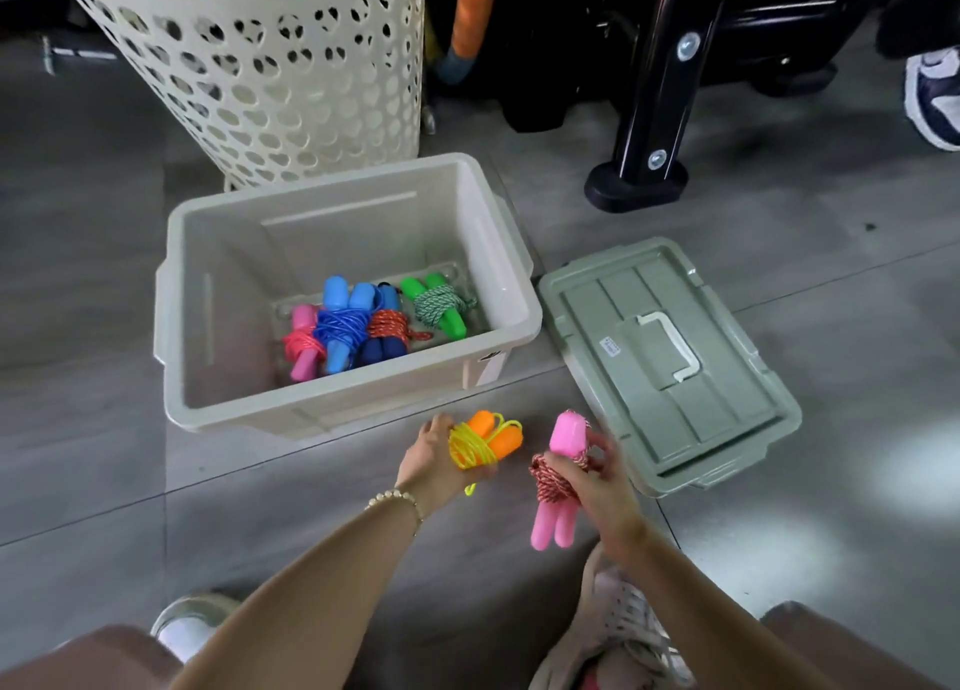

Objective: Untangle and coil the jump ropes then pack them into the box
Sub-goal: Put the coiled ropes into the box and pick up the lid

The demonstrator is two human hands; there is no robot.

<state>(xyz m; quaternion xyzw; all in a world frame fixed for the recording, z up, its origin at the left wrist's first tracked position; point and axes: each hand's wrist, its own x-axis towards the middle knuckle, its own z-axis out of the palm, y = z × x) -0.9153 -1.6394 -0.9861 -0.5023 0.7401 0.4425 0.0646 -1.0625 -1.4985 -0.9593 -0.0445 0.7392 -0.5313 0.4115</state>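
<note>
Handles of both coils point toward box (337,411): left grip (434,463) clasps orange-handled rope (496,437), right grip (602,481) clasps pink-handled rope (566,437).

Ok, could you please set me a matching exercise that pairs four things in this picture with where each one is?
Things:
1. orange-handled rope
2. pink-handled rope with the red-and-white cord
3. green-handled rope
4. lid

Places:
A. inside the box
B. flat on the floor, right of the box
C. held in the left hand
D. held in the right hand

Pairs: 1-C, 2-D, 3-A, 4-B.
</note>
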